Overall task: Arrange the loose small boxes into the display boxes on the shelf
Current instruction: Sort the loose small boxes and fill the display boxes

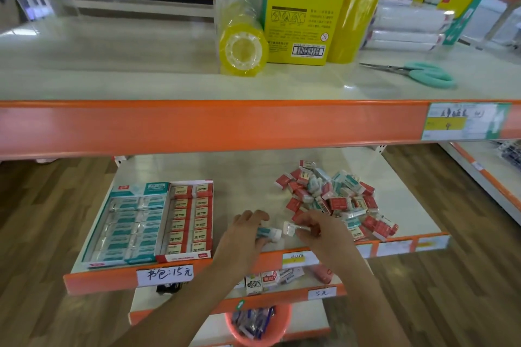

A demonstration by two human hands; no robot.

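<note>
Both hands low at shelf front. Left hand [248,229] grips teal small box [269,233], long axis sideways; teal display box [127,222] lies leftward, nearer this hand. Right hand [315,229] pinches another box [291,227] beside loose pile [332,197].

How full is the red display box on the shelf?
Full as far as visible: the red display box shows two unbroken columns of small boxes, no gaps.

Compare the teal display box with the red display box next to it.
The teal box is the wider one and holds teal-and-white packs; the red box is narrower and holds red-and-cream packs marked 2B. The teal box sits left, touching the red box's side. Both are open-topped, look full, and rest at the shelf front.
</note>
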